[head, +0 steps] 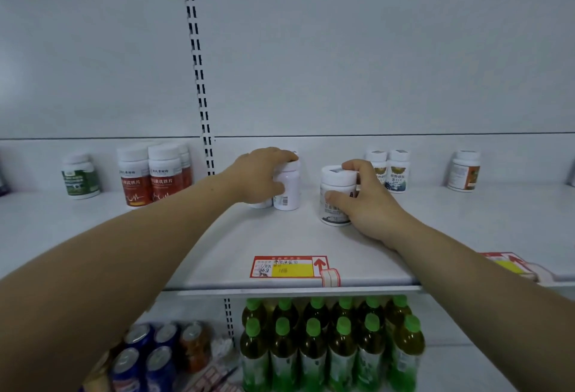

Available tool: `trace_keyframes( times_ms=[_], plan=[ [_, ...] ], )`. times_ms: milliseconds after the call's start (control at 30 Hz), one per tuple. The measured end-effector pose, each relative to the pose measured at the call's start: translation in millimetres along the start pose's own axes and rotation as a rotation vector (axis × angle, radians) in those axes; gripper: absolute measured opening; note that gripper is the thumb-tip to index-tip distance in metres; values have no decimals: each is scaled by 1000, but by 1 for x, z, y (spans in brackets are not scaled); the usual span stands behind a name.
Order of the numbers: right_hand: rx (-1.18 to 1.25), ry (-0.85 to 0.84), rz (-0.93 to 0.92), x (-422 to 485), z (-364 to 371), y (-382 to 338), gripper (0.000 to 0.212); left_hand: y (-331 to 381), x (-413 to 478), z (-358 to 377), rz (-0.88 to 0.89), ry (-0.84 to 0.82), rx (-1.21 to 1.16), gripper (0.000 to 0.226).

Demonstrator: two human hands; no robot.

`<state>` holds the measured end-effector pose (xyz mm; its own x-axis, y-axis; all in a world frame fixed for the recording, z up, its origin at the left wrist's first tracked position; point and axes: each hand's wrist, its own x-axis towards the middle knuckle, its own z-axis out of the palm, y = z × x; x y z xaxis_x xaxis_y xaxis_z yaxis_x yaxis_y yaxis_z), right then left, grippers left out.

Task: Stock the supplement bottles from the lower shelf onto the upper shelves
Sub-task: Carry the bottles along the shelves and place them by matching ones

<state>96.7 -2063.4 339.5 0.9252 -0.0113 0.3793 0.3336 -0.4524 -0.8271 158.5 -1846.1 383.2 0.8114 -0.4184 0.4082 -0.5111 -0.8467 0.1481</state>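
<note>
White smooth plastic bottle (pixel 291 187), squat jar (pixel 335 215)

— Where are the hands?
— The left hand (pixel 259 175) grips a tall white plastic bottle (pixel 289 187) around its cap. The right hand (pixel 365 201) holds a squat white-capped jar (pixel 334 205). Both stand upright on the white metal shelf (pixel 217 251).
</note>
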Motion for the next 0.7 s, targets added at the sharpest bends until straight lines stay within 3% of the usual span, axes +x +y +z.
trace_keyframes(
  times_ms=[133, 467, 600, 700],
  plan=[
    [-8, 1, -10, 0, -1, 0, 47, -2, 2, 8, -9, 21, -117, 62],
    [-45, 74, -4, -2, -12, -17, 52, 18, 6, 5, -92, 20, 96, 68],
    [-60, 147, 24, 6, -59, -21, 49, 64, 13, -1, -34, 28, 7, 67],
    [-63, 202, 89, 4, -109, -3, 47, 120, 19, 11, 35, -15, -189, 64]
  ],
)
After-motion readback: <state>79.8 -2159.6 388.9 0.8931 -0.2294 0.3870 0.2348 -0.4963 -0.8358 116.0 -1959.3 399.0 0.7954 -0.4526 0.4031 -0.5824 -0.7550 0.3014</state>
